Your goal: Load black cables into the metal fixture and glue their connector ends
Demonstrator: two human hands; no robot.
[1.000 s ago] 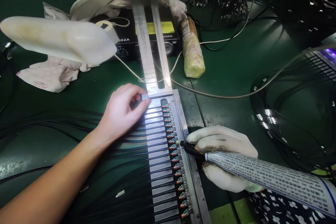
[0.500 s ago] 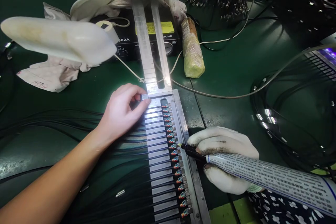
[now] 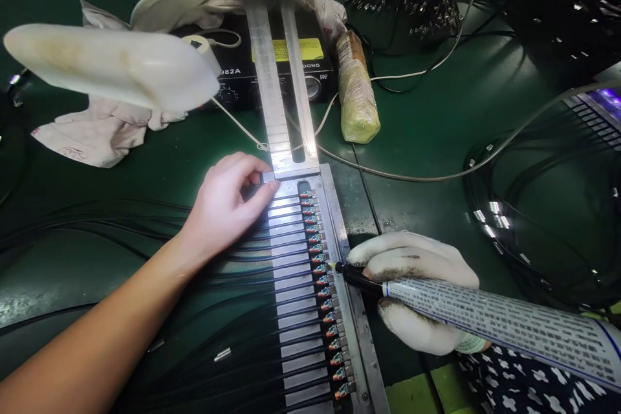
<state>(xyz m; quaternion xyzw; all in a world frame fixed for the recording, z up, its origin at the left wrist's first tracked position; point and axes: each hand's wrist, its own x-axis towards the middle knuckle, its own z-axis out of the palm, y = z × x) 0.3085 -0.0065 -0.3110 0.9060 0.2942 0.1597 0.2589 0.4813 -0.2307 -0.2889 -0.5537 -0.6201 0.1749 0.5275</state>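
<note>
Fingers (image 3: 245,165) bent, the left hand (image 3: 226,204) pinches the metal fixture's (image 3: 363,330) corner.

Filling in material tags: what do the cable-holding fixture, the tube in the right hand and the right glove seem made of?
Fixture: metal, possibly aluminium; grey, worn satin finish with bright glare.
Tube: probably plastic; smooth, whitish, printed with dark text.
Glove: apparently fabric; matte white, dark smudges; knit or coated, can't tell.

black box (image 3: 243,81): "982a" left, "dong" right; pale tube (image 3: 490,317): print illegible
</note>
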